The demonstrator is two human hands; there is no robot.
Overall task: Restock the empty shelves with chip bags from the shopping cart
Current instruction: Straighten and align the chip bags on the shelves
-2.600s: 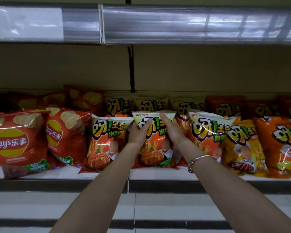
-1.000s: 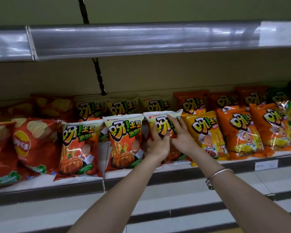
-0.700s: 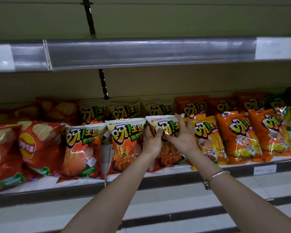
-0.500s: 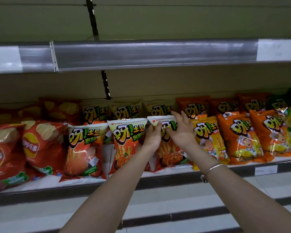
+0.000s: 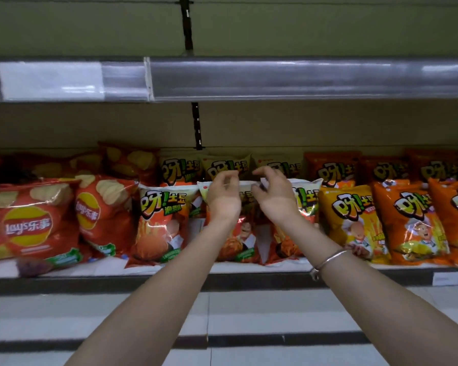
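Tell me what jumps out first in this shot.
Two arms reach up the middle, the left hand and right hand curled over the tops of the middle chip bags; grip unclear. Around them, red bags crowd the shelf's left and orange bags its right, under a shiny shelf edge.

Two bare forearms of one person, seen from the wearer's own head. The right forearm (image 5: 386, 307) wears a single thin, silver-coloured bangle (image 5: 331, 258), a plain, smooth metal band lying slantwise across the wrist. At the end of the bangle nearest the left forearm (image 5: 154, 299) sits a small lump of the same metal, perhaps a clasp; its detail is too small to tell. Past the bangle, the right grip (image 5: 275, 200) is bare. Level with the bangle, the left forearm is uncovered, and the left grip (image 5: 224, 200) is bare too.
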